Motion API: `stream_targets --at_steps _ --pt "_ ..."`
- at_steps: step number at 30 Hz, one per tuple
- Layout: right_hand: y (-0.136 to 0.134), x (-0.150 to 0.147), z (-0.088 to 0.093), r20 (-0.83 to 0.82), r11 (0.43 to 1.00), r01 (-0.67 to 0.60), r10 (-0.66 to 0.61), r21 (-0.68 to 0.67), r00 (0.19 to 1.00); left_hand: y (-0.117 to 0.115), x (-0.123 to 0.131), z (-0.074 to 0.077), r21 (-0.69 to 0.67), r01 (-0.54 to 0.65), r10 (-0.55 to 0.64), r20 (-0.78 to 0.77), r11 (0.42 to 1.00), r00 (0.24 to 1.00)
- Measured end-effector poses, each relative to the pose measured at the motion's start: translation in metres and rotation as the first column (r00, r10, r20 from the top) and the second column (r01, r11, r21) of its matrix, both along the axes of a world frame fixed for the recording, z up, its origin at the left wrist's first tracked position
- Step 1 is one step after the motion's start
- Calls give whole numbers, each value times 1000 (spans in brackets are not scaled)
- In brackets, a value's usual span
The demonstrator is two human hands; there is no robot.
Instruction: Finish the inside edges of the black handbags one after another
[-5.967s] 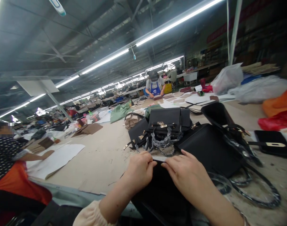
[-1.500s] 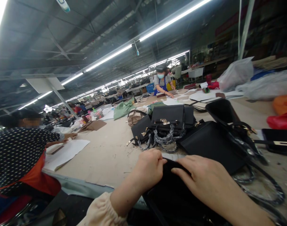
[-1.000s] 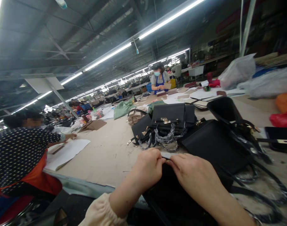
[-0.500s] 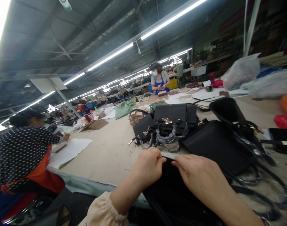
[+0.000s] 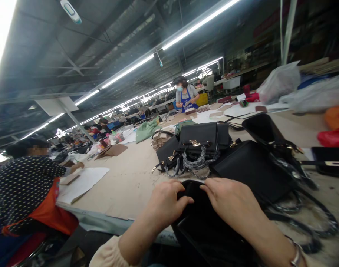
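Observation:
A black handbag (image 5: 211,233) stands in front of me at the table edge, its mouth facing up and its inside dark. On the left of its far rim, my left hand (image 5: 165,202) has its fingers curled over the edge and its thumb pointing inward. My right hand (image 5: 233,196) grips the same rim on the right side, the thumb hidden. Just beyond my hands sits a finished-looking black handbag (image 5: 197,136) with gold hardware and film-wrapped handles. More black bags (image 5: 255,170) lie to the right of it.
The long table (image 5: 122,185) bears paper sheets, brown pieces (image 5: 112,151) and a green cloth (image 5: 146,129). At the left, a person in a dotted top (image 5: 27,185) works; another in a blue apron (image 5: 186,101) stands across. Plastic bags (image 5: 279,83) lie at the far right.
My left hand has loosened its pinch, its thumb now stretched away from the rim. The rim between my hands bulges wider and the bag's mouth shows more. My view has shifted slightly.

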State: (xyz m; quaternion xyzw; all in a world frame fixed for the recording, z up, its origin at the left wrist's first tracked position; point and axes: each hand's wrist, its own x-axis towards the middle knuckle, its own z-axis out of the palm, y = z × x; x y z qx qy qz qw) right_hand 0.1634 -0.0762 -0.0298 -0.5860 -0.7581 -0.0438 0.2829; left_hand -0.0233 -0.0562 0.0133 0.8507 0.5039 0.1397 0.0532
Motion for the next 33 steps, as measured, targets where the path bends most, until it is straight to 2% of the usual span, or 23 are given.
stream_targets --at_steps 4,10,24,33 --pt "-2 -1 1 -7 1000 6 -6 -4 1000 6 2 -7 23 7 -10 131 1000 991" --pt "-1 -1 1 -11 1000 9 -10 -17 1000 9 2 -11 65 10 -21 170 998 985" --pt "-3 -5 2 -20 999 12 -13 -33 1000 16 -1 -14 69 -57 46 156 996 987" --pt "-8 -7 3 -33 999 2 -3 -32 999 17 -1 -15 97 -86 79 73 991 994"
